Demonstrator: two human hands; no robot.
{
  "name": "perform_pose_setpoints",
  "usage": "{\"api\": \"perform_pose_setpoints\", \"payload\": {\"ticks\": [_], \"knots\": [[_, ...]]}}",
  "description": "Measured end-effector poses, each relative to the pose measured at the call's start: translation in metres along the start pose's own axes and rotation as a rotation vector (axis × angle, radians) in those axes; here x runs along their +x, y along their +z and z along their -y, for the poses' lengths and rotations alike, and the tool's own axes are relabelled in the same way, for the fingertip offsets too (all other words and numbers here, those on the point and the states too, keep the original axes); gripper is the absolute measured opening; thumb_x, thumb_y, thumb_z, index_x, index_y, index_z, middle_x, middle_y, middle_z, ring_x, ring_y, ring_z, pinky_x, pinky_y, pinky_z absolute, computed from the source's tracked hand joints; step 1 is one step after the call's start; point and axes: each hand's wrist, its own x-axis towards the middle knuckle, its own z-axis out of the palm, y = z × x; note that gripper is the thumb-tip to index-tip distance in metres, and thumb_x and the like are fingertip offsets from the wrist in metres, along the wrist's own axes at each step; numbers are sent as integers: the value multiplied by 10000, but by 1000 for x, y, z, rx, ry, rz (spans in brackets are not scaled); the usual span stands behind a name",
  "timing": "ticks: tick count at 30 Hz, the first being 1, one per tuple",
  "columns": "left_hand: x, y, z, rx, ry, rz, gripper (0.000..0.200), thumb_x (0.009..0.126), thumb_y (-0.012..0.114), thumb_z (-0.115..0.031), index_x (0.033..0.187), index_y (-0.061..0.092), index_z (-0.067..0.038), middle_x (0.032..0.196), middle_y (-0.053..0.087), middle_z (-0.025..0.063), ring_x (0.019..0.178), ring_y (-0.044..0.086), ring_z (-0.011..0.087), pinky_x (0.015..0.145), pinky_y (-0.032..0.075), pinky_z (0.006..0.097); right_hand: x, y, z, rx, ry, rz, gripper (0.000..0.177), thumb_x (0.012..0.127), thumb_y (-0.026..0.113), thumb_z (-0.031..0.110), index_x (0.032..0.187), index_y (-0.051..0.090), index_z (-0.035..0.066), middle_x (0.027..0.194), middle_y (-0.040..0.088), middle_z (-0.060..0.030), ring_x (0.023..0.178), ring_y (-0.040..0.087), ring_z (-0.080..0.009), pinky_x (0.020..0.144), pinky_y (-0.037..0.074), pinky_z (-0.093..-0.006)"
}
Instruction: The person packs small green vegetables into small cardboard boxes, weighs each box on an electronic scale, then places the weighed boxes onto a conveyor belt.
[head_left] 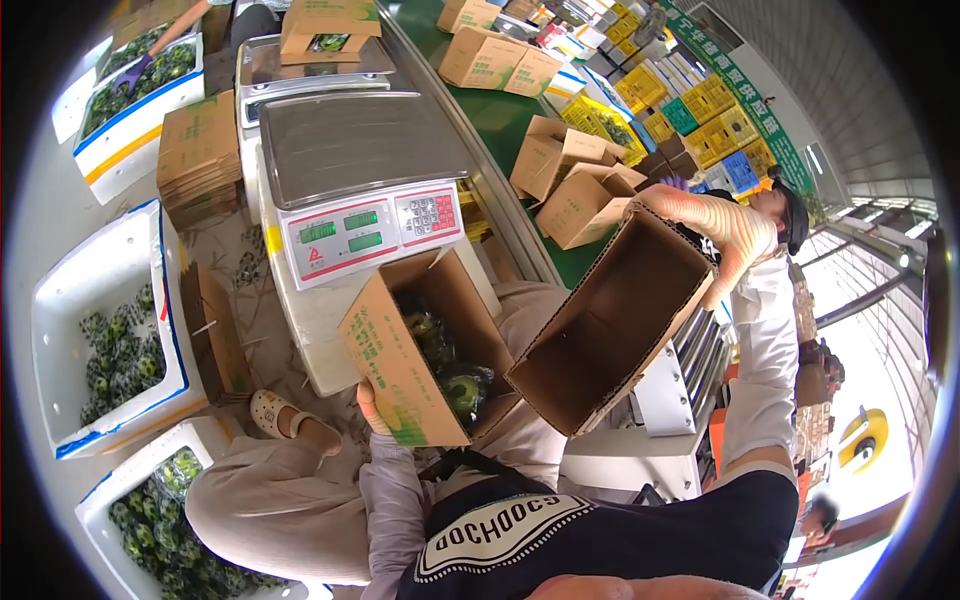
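Note:
My left hand is closed on the lower side of an open cardboard box with green print, tilted in front of my lap. Inside that box lie dark green produce pieces in clear plastic. To its right, my right hand grips the far edge of a second cardboard box, whose open top faces me and whose inside looks bare. The near corners of both boxes meet in this view. Just beyond the filled box stands a digital scale with lit green displays and a bare metal pan.
White foam crates of green produce stand on the floor at left, near flattened cardboard. Further open cartons sit on a green conveyor. A person in a dark cap is beyond my right arm; yellow crates are stacked behind.

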Motion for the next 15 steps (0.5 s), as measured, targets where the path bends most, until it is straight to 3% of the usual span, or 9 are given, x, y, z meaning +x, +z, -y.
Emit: {"api": "perform_pose_setpoints", "payload": {"ticks": [2, 3, 4, 6, 9, 12, 13, 14, 15], "knots": [[1, -4, -9, 56, 3, 88, 615, 915, 635, -421, 1420, 452, -121, 1370, 555, 98, 1152, 605, 264, 939, 535, 450, -29, 37, -10, 192, 130, -196, 1359, 496, 974, 343, 1540, 165, 24, 1534, 339, -148, 1407, 328, -238, 1152, 262, -403], [1, -18, -13, 16, 7, 143, 585, 949, 601, -363, 1456, 406, -145, 1437, 488, 111, 1263, 522, 286, 1040, 454, 504, -35, 56, -7, 262, 127, -292, 1374, 495, 975, 336, 1547, 143, 40, 1515, 366, -146, 1388, 357, -237, 1144, 272, -399], [2, -19, -15, 36, 6, 133, 585, 949, 601, -363, 1456, 406, -145, 1437, 488, 111, 1263, 522, 286, 1040, 454, 504, -39, 75, -2, 333, 122, -388, 1389, 494, 975, 329, 1555, 121, 56, 1496, 393, -145, 1370, 386, -237, 1136, 283, -394], [8, -19, -24, 58, -115, 197, 578, 959, 585, -357, 1464, 392, -153, 1450, 468, 118, 1290, 490, 293, 1061, 421, 519, -53, 111, 17, 292, 392, -543, 1335, 564, 948, 263, 1564, 82, 85, 1389, 492, -132, 1256, 499, -225, 1041, 383, -360], [26, -16, -41, 28, -428, 211, 568, 972, 561, -349, 1475, 372, -166, 1469, 440, 128, 1329, 442, 305, 1093, 373, 542, -66, 168, 46, 464, 751, -762, 1290, 596, 909, 187, 1566, 62, 103, 1347, 522, -147, 1186, 542, -238, 1019, 415, -369], [43, -14, -50, -90, -760, 215, 558, 986, 537, -341, 1487, 352, -178, 1488, 411, 138, 1368, 394, 316, 1124, 325, 564, -76, 212, 73, 109, 1093, -653, 1207, 621, 855, 261, 1562, 110, 133, 1332, 514, -243, 1162, 578, -366, 929, 463, -392], [46, -15, -50, -130, -858, 235, 555, 990, 529, -338, 1491, 345, -182, 1495, 401, 141, 1381, 378, 320, 1135, 309, 572, -76, 227, 79, 61, 1292, -519, 1197, 602, 862, 384, 1550, 170, 148, 1256, 537, -269, 1103, 583, -428, 884, 469, -428], [39, 31, -22, -297, -774, 288, 516, 1026, 445, -335, 1505, 305, -205, 1517, 349, 165, 1441, 253, 349, 1168, 198, 609, -91, 248, 80, 121, 1248, -536, 1209, 578, 867, 455, 1542, 197, 165, 1178, 573, -260, 1043, 601, -438, 864, 474, -458], [44, 22, -28, -281, -823, 278, 516, 1031, 424, -355, 1508, 299, -203, 1504, 362, 178, 1436, 260, 358, 1167, 206, 606, -95, 264, 81, 172, 1270, -507, 1208, 573, 867, 469, 1537, 208, 160, 1160, 578, -261, 1030, 601, -441, 857, 474, -466]]}}
